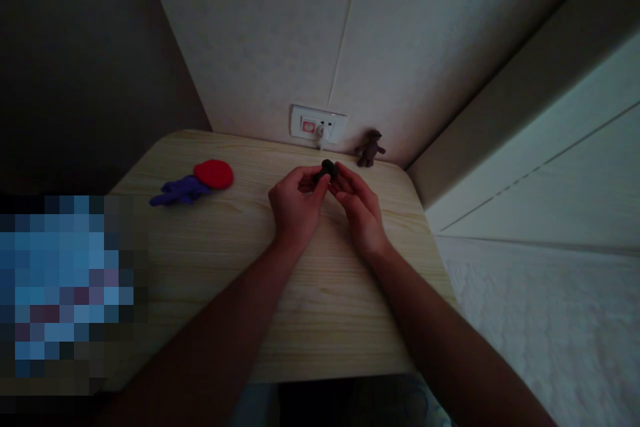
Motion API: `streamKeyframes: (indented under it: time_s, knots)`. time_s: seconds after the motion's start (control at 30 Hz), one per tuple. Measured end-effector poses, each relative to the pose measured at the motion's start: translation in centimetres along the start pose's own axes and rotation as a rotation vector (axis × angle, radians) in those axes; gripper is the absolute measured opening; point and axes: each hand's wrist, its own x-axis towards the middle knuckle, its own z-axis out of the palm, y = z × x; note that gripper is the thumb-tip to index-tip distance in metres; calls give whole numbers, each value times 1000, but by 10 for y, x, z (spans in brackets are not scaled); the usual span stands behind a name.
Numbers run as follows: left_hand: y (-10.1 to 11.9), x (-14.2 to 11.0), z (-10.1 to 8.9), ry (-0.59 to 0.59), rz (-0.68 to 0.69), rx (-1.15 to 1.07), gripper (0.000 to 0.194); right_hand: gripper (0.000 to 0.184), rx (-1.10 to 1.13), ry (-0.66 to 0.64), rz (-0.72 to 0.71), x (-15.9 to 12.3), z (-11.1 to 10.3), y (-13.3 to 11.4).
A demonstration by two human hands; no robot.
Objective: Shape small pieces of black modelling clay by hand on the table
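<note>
Over the back middle of the table, my left hand (296, 205) pinches a small black lump (327, 167) that looks like modelling clay. My right hand (364, 210) meets it from the other side, its fingers curled against the same lump. Part of the lump is hidden behind my fingers. Behind my right hand, a small dark brown figure (370, 149) with arms and legs stands upright near the wall. To the left lie a flat red oval piece (216, 175) and a purple shape (180, 191), which touch each other.
A white wall socket (295, 121) with a plug in it sits just above the back edge of the pale wooden table (240, 280). At the right is a white panel (550, 167) above pale quilted fabric (545, 333). A blurred-out blue patch (60, 267) covers the lower left.
</note>
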Motion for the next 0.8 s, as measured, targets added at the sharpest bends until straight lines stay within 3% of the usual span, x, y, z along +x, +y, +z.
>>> streamKeyframes:
  time_s: [0.8]
  knots:
    - [-2,-1,0,-27,-25,45,20,49,73,2,43,-1,3,1]
